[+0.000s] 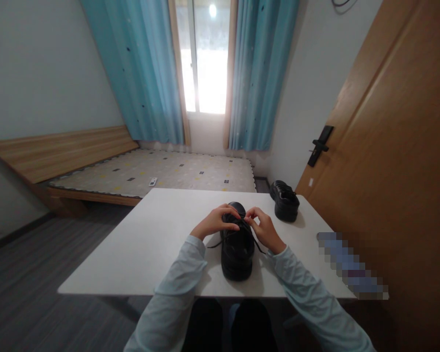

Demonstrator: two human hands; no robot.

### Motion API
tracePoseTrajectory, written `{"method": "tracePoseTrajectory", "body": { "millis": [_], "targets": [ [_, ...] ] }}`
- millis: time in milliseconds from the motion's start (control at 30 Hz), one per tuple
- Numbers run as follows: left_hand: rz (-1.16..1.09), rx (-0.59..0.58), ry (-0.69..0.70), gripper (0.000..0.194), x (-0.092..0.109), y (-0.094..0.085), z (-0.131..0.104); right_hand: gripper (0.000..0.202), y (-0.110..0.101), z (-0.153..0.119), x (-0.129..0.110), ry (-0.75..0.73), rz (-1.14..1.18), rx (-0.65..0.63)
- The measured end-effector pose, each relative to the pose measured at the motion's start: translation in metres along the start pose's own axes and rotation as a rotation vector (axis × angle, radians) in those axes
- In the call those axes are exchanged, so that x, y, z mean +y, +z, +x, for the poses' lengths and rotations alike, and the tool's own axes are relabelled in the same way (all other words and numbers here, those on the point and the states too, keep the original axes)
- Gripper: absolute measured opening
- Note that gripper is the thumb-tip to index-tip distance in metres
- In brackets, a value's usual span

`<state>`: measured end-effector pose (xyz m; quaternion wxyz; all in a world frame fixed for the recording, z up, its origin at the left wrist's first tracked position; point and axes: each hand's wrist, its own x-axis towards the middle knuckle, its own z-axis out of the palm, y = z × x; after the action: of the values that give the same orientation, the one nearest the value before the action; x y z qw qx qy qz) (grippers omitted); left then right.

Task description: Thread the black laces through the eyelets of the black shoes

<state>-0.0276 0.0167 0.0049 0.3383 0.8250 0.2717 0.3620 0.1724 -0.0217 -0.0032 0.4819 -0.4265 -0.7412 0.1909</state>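
Observation:
A black lace-up shoe [237, 252] stands on the white table in front of me, its toe pointing away. Dark laces trail from it to both sides. My left hand [220, 220] reaches over its upper from the left, thumb and fingers curved around the laces with a gap between them. From the right, my right hand [261, 226] pinches a lace near the middle of the shoe. The fingertips of both hands are close together over the laces.
A second black shoe [286, 201] is at the table's back right. A blurred bluish item [352, 266] lies along the right edge of the white table [132, 244]. Behind are a bed [183, 171] with a small white object [153, 182], curtains and a window; a wooden door is right.

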Motion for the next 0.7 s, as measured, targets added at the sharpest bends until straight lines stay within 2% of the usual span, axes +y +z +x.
{"method": "tracePoseTrajectory", "body": {
  "millis": [200, 467, 700],
  "targets": [
    [-0.012, 0.004, -0.007, 0.031, 0.0016, 0.0003, 0.0004, 0.012, -0.0003, -0.0011, -0.006, 0.016, 0.042, 0.01],
    [0.006, 0.004, 0.014, 0.03, 0.0015, 0.0007, 0.0005, 0.009, -0.002, 0.0006, -0.0035, 0.025, 0.172, -0.05],
    [-0.009, -0.005, 0.042, 0.029, -0.0019, -0.0002, -0.0007, 0.034, -0.0061, 0.0034, -0.0032, 0.048, 0.287, -0.142]
  ]
}}
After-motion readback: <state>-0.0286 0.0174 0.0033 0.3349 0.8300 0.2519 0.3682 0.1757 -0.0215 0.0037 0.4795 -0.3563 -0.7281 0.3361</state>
